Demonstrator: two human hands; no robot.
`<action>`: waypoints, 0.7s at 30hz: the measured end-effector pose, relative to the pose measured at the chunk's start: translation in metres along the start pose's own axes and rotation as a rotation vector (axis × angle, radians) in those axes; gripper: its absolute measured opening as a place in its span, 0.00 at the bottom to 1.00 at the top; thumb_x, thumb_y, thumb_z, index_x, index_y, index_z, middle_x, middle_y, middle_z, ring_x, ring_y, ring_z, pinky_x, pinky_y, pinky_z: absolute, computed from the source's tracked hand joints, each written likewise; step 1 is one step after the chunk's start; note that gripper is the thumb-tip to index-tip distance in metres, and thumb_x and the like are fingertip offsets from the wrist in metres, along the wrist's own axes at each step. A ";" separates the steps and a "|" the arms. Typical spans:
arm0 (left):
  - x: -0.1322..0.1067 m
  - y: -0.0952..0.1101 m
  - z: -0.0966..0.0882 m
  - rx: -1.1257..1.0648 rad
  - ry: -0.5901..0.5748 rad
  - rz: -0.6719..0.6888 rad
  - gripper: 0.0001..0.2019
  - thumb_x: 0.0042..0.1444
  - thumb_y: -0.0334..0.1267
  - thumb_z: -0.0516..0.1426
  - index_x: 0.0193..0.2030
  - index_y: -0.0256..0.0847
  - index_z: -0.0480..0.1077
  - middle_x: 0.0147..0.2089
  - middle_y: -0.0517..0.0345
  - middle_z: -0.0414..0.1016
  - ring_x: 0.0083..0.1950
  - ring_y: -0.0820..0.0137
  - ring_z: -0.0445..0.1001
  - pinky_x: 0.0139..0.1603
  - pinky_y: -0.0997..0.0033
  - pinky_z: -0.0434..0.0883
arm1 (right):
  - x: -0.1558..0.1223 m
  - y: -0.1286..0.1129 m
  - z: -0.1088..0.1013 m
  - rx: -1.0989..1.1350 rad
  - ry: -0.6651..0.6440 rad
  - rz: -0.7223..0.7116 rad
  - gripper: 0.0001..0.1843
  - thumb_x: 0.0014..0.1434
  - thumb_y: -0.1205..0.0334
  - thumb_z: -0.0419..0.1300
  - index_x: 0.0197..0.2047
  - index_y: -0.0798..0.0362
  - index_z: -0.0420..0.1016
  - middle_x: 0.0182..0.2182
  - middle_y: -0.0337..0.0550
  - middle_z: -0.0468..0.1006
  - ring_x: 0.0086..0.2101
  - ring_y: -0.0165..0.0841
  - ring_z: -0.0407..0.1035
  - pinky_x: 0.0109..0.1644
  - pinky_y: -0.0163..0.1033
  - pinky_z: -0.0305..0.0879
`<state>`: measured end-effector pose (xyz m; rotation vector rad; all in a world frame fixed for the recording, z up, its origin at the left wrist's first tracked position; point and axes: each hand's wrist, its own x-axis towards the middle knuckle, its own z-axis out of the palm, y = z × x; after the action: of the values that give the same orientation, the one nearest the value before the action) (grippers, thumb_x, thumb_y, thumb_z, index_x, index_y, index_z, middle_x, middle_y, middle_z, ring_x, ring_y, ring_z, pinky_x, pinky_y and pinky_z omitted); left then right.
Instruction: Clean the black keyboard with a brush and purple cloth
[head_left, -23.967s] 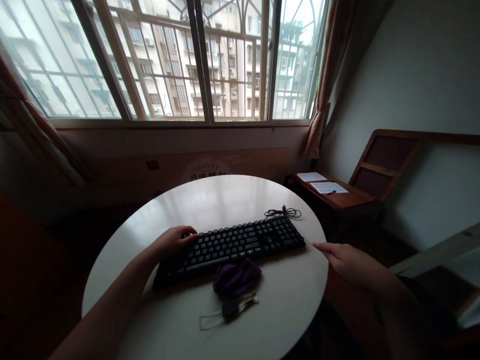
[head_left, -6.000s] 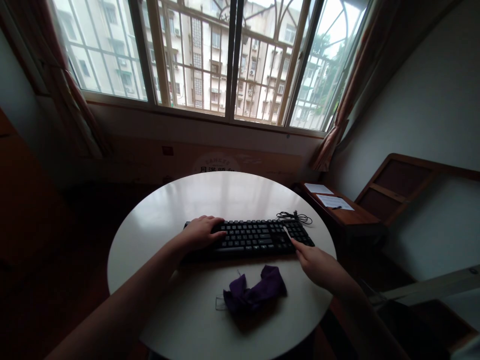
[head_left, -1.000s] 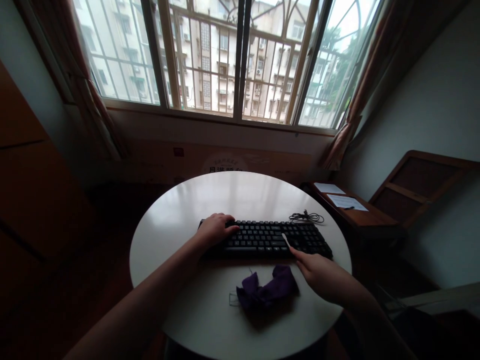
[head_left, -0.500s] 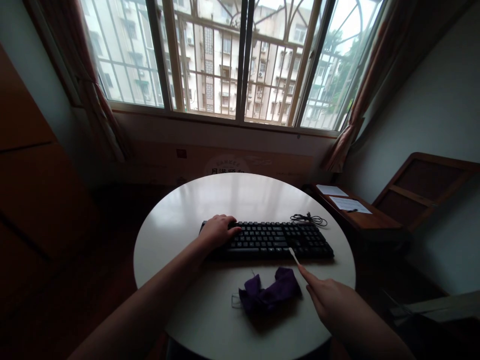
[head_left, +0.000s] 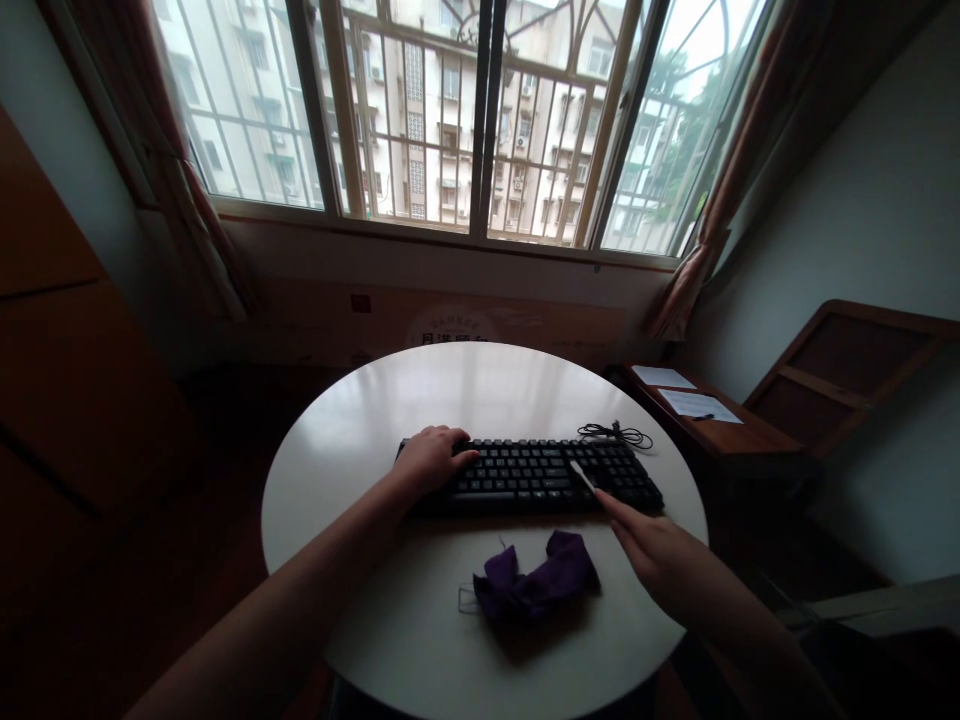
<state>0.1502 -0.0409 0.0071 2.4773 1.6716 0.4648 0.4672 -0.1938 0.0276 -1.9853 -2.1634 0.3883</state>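
Observation:
A black keyboard (head_left: 517,480) lies across the round white table. My left hand (head_left: 433,458) grips its left end, fingers over the far edge and thumb on the keys. In my right hand (head_left: 649,540) is a slim white toothbrush (head_left: 585,476), pinched by the handle with the index finger stretched along it. The brush head is over the keys just left of the number pad; whether the bristles touch them I cannot tell. A crumpled purple cloth (head_left: 536,580) rests on the near side of the table, left of my right hand.
The keyboard's coiled black cable (head_left: 616,434) lies behind its right end. Beyond the round table (head_left: 360,400) is a barred window (head_left: 480,140). To the right, a low wooden desk (head_left: 757,440) carries papers (head_left: 699,405) and a pen. An orange-brown cabinet (head_left: 67,400) stands at left.
My right hand has moved the toothbrush away from me, from the keyboard's near edge to farther up the keys. My left hand stays on the keyboard. The view has shifted slightly.

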 end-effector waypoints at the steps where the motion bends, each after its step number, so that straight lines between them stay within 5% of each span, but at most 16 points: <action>1: 0.000 0.000 0.000 -0.002 0.001 -0.003 0.23 0.57 0.59 0.50 0.49 0.49 0.74 0.48 0.53 0.76 0.52 0.57 0.70 0.48 0.63 0.66 | 0.011 -0.004 0.002 0.023 -0.012 -0.012 0.28 0.66 0.58 0.43 0.69 0.47 0.55 0.46 0.49 0.80 0.45 0.41 0.75 0.46 0.39 0.66; 6: 0.000 -0.001 0.001 -0.013 0.018 0.000 0.22 0.57 0.59 0.51 0.48 0.49 0.74 0.46 0.53 0.77 0.50 0.57 0.71 0.47 0.62 0.66 | 0.062 -0.018 0.002 0.018 0.052 0.011 0.28 0.67 0.59 0.43 0.68 0.49 0.56 0.50 0.52 0.77 0.49 0.44 0.72 0.50 0.43 0.63; 11: 0.000 -0.001 0.002 -0.019 0.032 0.006 0.21 0.57 0.58 0.51 0.47 0.49 0.74 0.46 0.53 0.77 0.50 0.57 0.71 0.46 0.62 0.66 | 0.081 -0.019 0.003 0.047 -0.003 -0.013 0.26 0.66 0.59 0.44 0.66 0.50 0.61 0.54 0.51 0.75 0.53 0.44 0.69 0.53 0.44 0.63; 17: -0.001 0.000 0.002 -0.019 0.029 0.006 0.21 0.57 0.58 0.52 0.48 0.49 0.74 0.46 0.52 0.77 0.50 0.56 0.71 0.46 0.62 0.67 | 0.054 -0.011 0.009 0.098 -0.040 -0.037 0.27 0.66 0.58 0.44 0.66 0.53 0.61 0.57 0.51 0.71 0.55 0.43 0.67 0.54 0.43 0.62; 21: -0.001 0.001 0.002 -0.008 0.029 0.003 0.22 0.57 0.58 0.51 0.48 0.48 0.74 0.47 0.51 0.76 0.50 0.56 0.71 0.46 0.61 0.67 | 0.021 -0.002 0.012 0.039 -0.095 -0.028 0.29 0.65 0.57 0.47 0.68 0.48 0.57 0.50 0.51 0.78 0.48 0.45 0.73 0.49 0.45 0.65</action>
<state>0.1513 -0.0420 0.0056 2.4794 1.6731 0.5097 0.4597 -0.1744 0.0154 -1.9515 -2.2190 0.5270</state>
